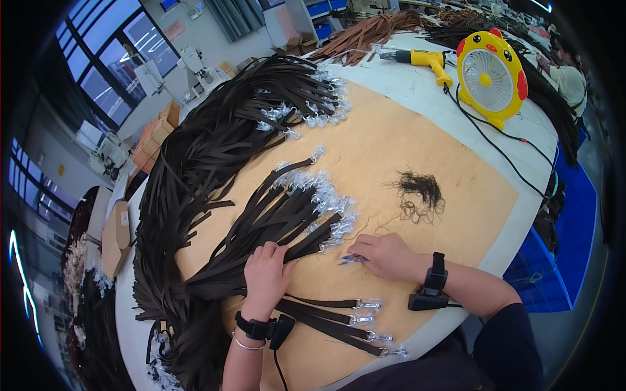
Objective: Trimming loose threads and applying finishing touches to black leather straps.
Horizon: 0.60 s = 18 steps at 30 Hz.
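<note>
My left hand [266, 274] is closed on a dark strap [306, 246] near its end, which carries a metal clip wrapped in clear plastic. In my right hand [385, 256] is a small pair of thread snips [352, 259], its blades pointing left toward that clip. Beyond my left hand lies a bunch of similar straps [267, 218], their plastic-wrapped clips [326, 195] heaped at the right end. Several more straps [319, 319] lie fanned out nearer me, with clips [360, 320] on their right ends. Loose thread ends lie beyond the snips.
A big pile of dark straps [189, 153] covers the table's left and far side. A tangle of cut threads [420, 189] lies on the tan board [469, 189]. Farther right are a yellow heat gun [424, 60], a yellow fan [486, 78] and their cables. A blue bin [554, 274] stands beside the table.
</note>
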Motion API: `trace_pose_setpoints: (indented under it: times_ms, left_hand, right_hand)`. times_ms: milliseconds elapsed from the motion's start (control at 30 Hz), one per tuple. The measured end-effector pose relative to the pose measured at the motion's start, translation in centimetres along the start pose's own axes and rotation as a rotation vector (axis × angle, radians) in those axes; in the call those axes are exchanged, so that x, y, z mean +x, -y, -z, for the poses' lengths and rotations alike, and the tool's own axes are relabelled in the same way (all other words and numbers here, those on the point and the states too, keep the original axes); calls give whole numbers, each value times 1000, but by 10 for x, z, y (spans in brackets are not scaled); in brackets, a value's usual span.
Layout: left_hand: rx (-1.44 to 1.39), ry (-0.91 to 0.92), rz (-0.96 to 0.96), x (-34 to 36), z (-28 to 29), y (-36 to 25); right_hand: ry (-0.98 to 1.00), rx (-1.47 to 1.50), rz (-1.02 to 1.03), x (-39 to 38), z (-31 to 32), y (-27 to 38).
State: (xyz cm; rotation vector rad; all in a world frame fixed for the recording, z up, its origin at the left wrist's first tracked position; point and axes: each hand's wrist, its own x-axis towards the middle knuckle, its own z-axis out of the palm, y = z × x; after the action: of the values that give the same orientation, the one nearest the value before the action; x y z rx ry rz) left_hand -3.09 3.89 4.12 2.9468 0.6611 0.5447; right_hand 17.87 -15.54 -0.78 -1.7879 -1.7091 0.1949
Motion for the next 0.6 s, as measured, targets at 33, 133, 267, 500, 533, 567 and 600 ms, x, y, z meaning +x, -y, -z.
trace_pose_setpoints:
  times_ms: [33,133,267,500,533,567,600]
  left_hand:
    - [18,58,-14,5,-9,5]
    - [-33,120,-29,17,-13,4]
    - [-568,135,123,27,-15,7]
    - [-1186,415,247,23,-18,-18]
    - [-1133,482,227,15,-26,-19]
    - [-986,537,209,8,-30,-22]
    - [-748,466,139,0,-35,-32]
  right_hand:
    - [37,-19,-1,-2,0,1]
    - [47,-26,-37,-3,4,-5]
    - [-135,66,-118,0,10,-16]
    - [-291,481,-454,3,49,-15]
    - [-269,409,-427,6,51,-10]
    - [-246,337,-400,9,51,-7]
    - [-248,332,-406,9,49,-6]
